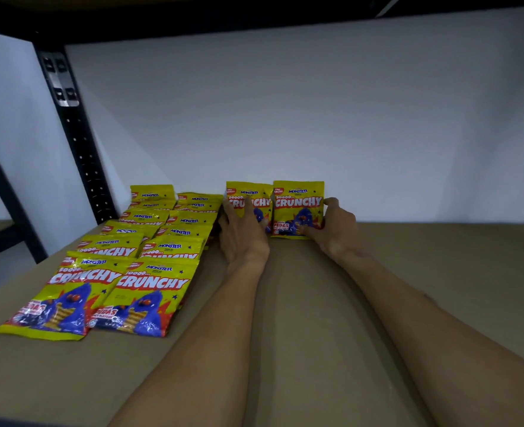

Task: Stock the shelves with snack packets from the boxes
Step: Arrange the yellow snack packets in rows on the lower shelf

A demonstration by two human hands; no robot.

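Though glossy, yellow upright packets (297,208).

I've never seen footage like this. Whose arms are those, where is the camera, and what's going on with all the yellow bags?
There is no machine here: a person wears a camera on the head, so you look forward and down along their own bare arms into a shelf. On the left of the brown shelf board, yellow snack packets lie in two overlapping rows running towards the white back wall. At the back, two more packets stand upright, side by side. The left hand rests against the left upright packet; the right hand grips the edge of the right upright packet. No boxes are in view.
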